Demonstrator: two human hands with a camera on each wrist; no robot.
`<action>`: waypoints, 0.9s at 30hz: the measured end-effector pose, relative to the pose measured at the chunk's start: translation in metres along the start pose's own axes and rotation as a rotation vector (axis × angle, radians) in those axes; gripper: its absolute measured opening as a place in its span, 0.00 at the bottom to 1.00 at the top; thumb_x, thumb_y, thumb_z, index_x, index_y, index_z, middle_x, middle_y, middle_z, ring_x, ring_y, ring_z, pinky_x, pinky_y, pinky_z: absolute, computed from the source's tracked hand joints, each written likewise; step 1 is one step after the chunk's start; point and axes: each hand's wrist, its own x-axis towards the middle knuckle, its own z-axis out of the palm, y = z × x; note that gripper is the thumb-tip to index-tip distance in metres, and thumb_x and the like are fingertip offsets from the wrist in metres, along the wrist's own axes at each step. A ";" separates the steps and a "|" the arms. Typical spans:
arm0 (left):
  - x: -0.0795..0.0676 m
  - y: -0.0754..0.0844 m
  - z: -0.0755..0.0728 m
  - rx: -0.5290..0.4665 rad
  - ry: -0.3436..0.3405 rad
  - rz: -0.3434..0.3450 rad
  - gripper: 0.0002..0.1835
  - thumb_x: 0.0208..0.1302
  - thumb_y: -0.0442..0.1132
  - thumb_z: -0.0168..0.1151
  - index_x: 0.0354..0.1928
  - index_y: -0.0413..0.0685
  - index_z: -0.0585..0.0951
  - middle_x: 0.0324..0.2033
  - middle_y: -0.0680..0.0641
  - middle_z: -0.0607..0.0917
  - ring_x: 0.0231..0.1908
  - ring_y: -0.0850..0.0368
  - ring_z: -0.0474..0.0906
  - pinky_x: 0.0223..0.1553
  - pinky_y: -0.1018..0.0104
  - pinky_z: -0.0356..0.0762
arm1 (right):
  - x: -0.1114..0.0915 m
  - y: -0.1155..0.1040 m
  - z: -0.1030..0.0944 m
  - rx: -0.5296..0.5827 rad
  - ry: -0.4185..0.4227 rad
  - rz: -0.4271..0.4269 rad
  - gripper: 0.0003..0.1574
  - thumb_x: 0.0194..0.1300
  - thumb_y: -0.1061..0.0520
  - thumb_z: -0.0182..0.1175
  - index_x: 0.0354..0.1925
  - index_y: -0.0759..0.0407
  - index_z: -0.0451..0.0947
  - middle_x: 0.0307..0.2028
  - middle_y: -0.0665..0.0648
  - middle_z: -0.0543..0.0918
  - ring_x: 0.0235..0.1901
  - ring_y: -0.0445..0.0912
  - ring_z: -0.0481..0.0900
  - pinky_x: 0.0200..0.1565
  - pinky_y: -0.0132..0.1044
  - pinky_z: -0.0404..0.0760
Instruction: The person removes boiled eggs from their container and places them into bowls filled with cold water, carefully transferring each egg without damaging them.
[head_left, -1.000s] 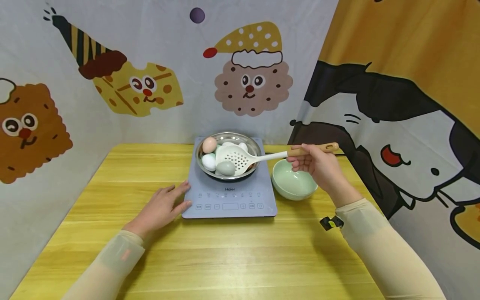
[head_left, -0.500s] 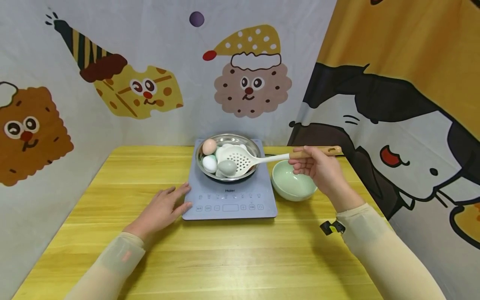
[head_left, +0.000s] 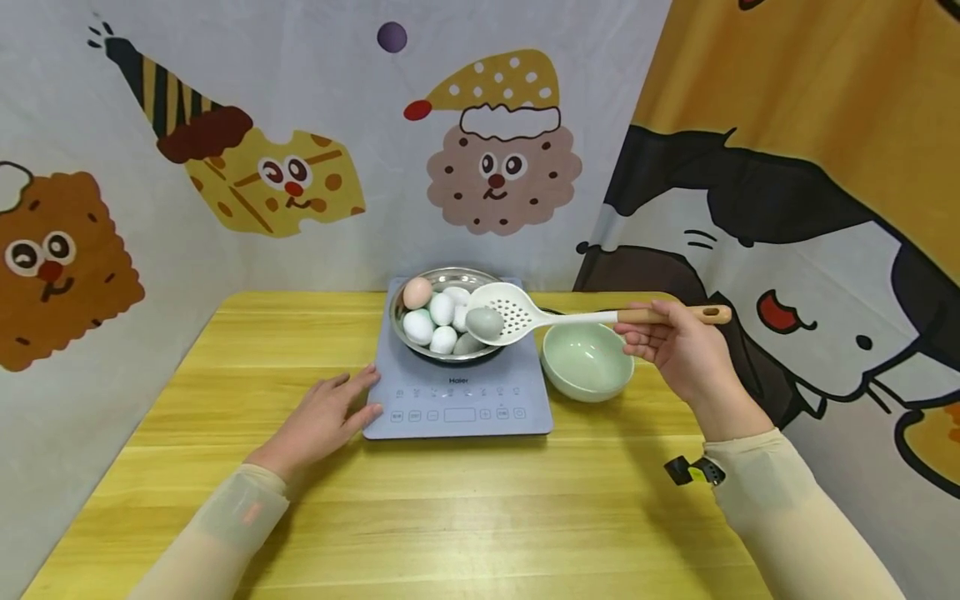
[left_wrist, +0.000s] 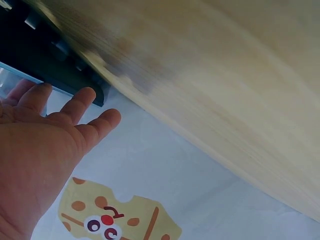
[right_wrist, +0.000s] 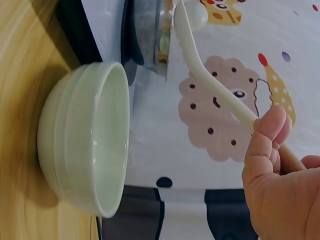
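My right hand [head_left: 686,362] grips the wooden handle of a white slotted spoon [head_left: 517,315]. One grey-green egg [head_left: 485,323] lies in its bowl, which is over the right side of a round steel pan [head_left: 397,321]. Several white eggs [head_left: 418,327], a brownish egg [head_left: 417,292] and another greyish egg sit in the pan, part of them hidden by the spoon. My left hand [head_left: 318,417] touches the left edge of the induction cooker [head_left: 459,425] with extended fingers. In the right wrist view, the spoon slants above a pale green bowl [right_wrist: 82,135].
The green bowl stands on the wooden table [head_left: 420,517] at the cooker's right, close beside it. A dark cord [head_left: 553,312] runs behind. Printed cloth [head_left: 315,258] hangs along the back and sides of the table.
My right hand has moved right, taking the slotted spoon and its grey-green egg from the pan's middle to its right rim. More eggs in the pan now show. My left hand stays put.
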 end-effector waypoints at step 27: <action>-0.001 0.001 -0.001 0.009 0.002 0.002 0.34 0.82 0.57 0.56 0.80 0.47 0.69 0.80 0.44 0.70 0.71 0.23 0.72 0.72 0.26 0.66 | -0.071 0.010 -0.071 0.024 0.267 -0.079 0.21 0.85 0.51 0.54 0.51 0.62 0.89 0.41 0.60 0.95 0.35 0.47 0.95 0.39 0.38 0.93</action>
